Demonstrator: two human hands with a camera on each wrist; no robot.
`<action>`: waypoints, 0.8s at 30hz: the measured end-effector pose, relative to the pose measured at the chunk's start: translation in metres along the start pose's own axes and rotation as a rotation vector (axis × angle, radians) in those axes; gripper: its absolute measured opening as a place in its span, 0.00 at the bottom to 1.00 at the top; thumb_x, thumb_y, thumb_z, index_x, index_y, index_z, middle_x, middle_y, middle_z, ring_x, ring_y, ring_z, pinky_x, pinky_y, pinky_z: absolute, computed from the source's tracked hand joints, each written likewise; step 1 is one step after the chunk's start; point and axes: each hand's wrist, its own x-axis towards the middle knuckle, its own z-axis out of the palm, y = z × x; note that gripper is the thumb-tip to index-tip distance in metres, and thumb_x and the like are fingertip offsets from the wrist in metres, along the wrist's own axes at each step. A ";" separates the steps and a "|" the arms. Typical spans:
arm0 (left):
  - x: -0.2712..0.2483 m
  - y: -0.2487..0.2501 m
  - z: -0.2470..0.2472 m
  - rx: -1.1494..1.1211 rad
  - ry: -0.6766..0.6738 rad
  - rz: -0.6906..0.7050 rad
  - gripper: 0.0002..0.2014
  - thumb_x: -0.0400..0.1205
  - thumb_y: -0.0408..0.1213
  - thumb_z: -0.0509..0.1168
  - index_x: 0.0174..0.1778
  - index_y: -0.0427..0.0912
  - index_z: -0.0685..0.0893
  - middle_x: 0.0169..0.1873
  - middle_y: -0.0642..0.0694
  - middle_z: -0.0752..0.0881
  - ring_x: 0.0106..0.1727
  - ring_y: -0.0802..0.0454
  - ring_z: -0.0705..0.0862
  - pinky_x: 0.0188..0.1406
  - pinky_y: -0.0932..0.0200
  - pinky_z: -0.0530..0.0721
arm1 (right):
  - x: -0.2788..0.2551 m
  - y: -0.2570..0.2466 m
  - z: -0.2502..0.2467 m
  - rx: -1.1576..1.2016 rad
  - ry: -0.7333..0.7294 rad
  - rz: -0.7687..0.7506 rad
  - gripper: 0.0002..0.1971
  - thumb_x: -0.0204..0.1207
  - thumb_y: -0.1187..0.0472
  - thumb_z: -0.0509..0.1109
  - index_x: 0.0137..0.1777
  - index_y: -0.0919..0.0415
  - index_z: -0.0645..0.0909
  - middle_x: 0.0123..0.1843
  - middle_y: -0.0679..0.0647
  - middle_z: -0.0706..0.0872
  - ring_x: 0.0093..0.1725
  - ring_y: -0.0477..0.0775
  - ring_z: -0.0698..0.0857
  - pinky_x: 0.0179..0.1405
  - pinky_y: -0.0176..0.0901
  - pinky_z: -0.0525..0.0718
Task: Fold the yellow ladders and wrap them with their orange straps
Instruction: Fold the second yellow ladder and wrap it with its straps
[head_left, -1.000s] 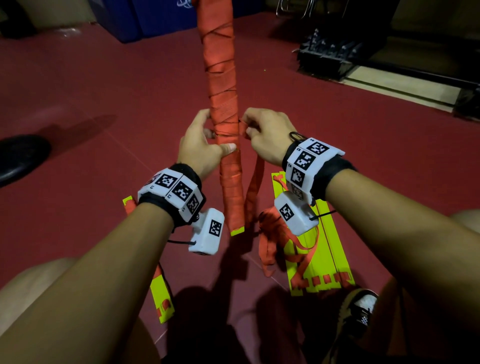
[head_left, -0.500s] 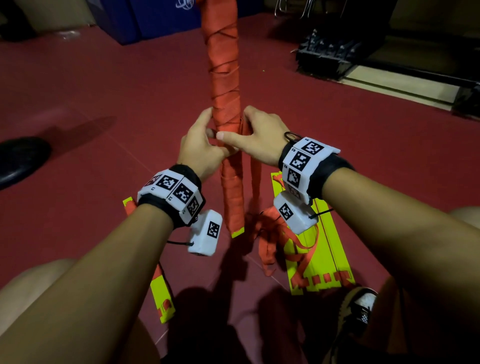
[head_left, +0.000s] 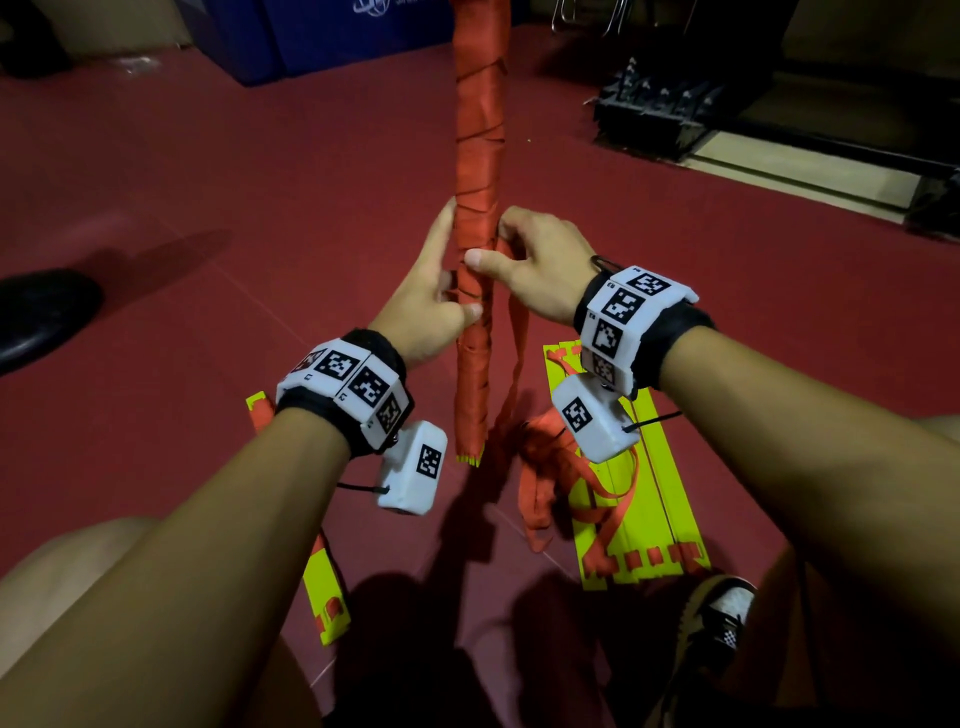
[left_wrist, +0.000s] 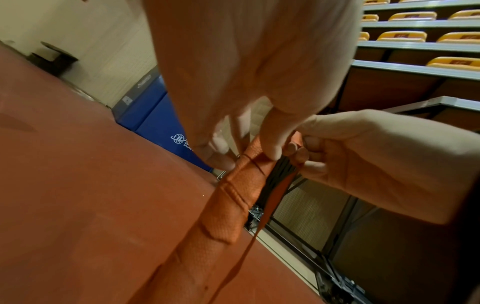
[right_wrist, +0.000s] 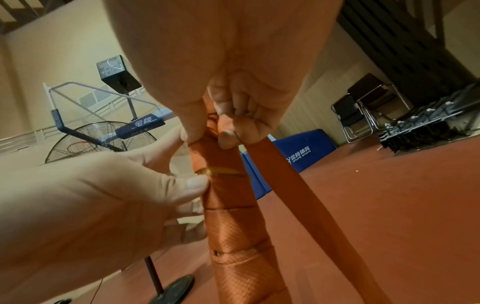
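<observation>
A folded ladder bundle (head_left: 478, 171), wound all over in orange strap, stands upright in front of me, yellow tips showing at its bottom end. My left hand (head_left: 434, 291) grips the bundle (left_wrist: 233, 197) from the left, thumb pressed on its front. My right hand (head_left: 524, 260) pinches the bundle (right_wrist: 228, 185) just above, thumb in front, and holds the loose orange strap (head_left: 514, 364) that hangs down its right side to the floor. The strap tail (right_wrist: 298, 189) runs out from under my right fingers. Another yellow ladder (head_left: 634, 499) lies flat on the floor with tangled strap on it.
A narrow yellow ladder piece (head_left: 327, 587) lies on the red floor under my left arm. My shoe (head_left: 717, 623) is at lower right. A black fan base (head_left: 41, 317) sits left; blue mats (head_left: 322, 36) and a black rack (head_left: 660, 109) stand behind.
Both hands have slid a little up the bundle. My right hand moved from the right side round to the front, thumb now across the wrap.
</observation>
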 end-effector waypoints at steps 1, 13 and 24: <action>0.000 0.000 0.000 -0.008 0.015 0.003 0.49 0.80 0.10 0.60 0.90 0.53 0.49 0.33 0.59 0.84 0.33 0.59 0.78 0.35 0.65 0.83 | 0.000 0.000 0.000 0.002 0.006 -0.007 0.16 0.79 0.44 0.72 0.40 0.52 0.72 0.31 0.44 0.75 0.36 0.53 0.77 0.33 0.43 0.62; 0.003 0.002 0.000 -0.071 0.159 -0.001 0.43 0.79 0.12 0.65 0.87 0.47 0.63 0.46 0.46 0.85 0.38 0.60 0.87 0.40 0.61 0.88 | -0.004 -0.001 0.012 0.022 0.052 -0.041 0.22 0.80 0.40 0.67 0.30 0.53 0.72 0.30 0.53 0.86 0.34 0.53 0.85 0.41 0.49 0.83; 0.002 0.005 0.000 -0.040 0.265 -0.027 0.27 0.71 0.23 0.81 0.63 0.37 0.78 0.42 0.48 0.88 0.39 0.60 0.89 0.43 0.57 0.89 | -0.002 -0.003 0.004 -0.068 0.020 -0.072 0.19 0.82 0.44 0.65 0.30 0.47 0.69 0.29 0.45 0.78 0.37 0.54 0.78 0.37 0.44 0.69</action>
